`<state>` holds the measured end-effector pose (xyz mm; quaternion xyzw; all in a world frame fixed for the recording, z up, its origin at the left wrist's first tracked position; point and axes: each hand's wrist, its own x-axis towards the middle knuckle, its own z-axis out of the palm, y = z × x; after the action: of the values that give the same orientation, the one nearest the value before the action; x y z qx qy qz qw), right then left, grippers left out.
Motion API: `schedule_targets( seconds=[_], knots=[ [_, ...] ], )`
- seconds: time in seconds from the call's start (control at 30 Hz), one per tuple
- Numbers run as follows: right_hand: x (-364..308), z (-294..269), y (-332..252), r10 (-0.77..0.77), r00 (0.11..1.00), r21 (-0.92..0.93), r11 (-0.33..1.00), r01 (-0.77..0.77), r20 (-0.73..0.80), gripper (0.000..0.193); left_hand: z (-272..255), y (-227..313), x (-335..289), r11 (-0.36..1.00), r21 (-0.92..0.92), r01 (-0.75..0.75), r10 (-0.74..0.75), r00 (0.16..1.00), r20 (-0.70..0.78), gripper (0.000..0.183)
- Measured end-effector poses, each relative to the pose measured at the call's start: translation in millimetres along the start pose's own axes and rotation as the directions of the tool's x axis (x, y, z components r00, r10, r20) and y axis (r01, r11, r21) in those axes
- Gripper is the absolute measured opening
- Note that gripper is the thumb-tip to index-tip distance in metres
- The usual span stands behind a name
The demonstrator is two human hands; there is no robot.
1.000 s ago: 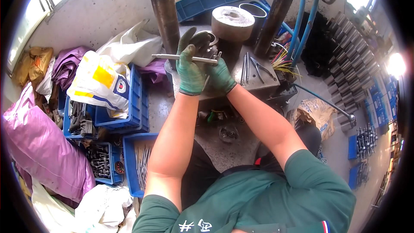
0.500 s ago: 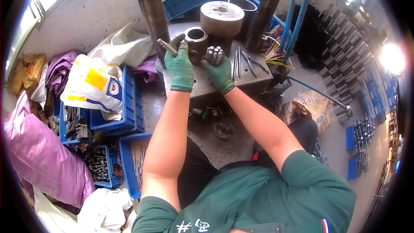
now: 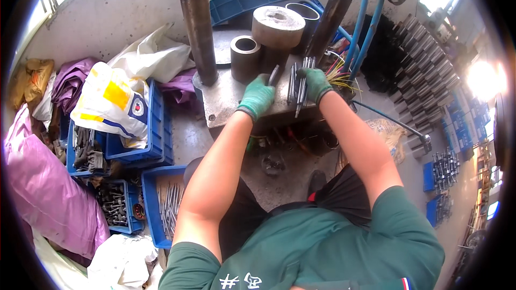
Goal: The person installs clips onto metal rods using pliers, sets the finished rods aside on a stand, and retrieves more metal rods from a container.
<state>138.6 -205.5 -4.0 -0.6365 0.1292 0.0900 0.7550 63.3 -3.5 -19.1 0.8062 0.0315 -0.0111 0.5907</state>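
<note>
Both my hands wear green knit gloves and work over the front of the metal bench plate (image 3: 223,108). My left hand (image 3: 257,98) is closed on a short metal rod (image 3: 274,75), which points up and away from me. To its right, my right hand (image 3: 316,82) grips a bundle of slim metal rods (image 3: 303,90), lowered to the plate with their near ends toward me. Thin dark rods (image 3: 292,87) lie just left of the bundle. The spot where pliers lay is covered by my right hand.
Behind my hands stand a steel sleeve (image 3: 245,60) and a thick pale ring (image 3: 278,28), between two upright columns (image 3: 195,27). Coloured wires (image 3: 339,71) hang at the right. Blue crates (image 3: 156,129) stand on the left; a tray of rods (image 3: 152,209) sits nearer me.
My left hand has moved right and nearer the other hand, with its rod. The right hand has shifted right, turning the bundle from end-up to lying lengthwise, over the pliers.
</note>
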Motion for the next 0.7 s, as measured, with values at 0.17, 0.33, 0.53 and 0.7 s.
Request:
schedule_targets(
  seconds=[0.17,0.33,0.53,0.7],
  knots=[
    [87,-75,-21,-0.114,0.971,-0.765,0.599,0.236,0.21,0.015,60,18,15,0.987,-0.136,0.083,-0.054,0.977,0.205,0.048],
    [67,-15,-40,-0.185,0.98,-0.868,0.473,0.151,0.07,0.03,73,-7,28,0.95,-0.274,0.147,-0.099,0.978,0.183,0.056],
    [64,-24,-45,-0.062,0.994,-0.898,0.427,0.107,0.089,0.036,78,-16,41,0.958,-0.258,0.124,-0.085,0.984,0.156,0.072],
    [73,-62,-41,-0.188,0.955,-0.892,0.354,0.282,0.227,0.033,84,1,29,0.991,-0.133,-0.028,0.033,0.999,0.036,0.063]
  ],
)
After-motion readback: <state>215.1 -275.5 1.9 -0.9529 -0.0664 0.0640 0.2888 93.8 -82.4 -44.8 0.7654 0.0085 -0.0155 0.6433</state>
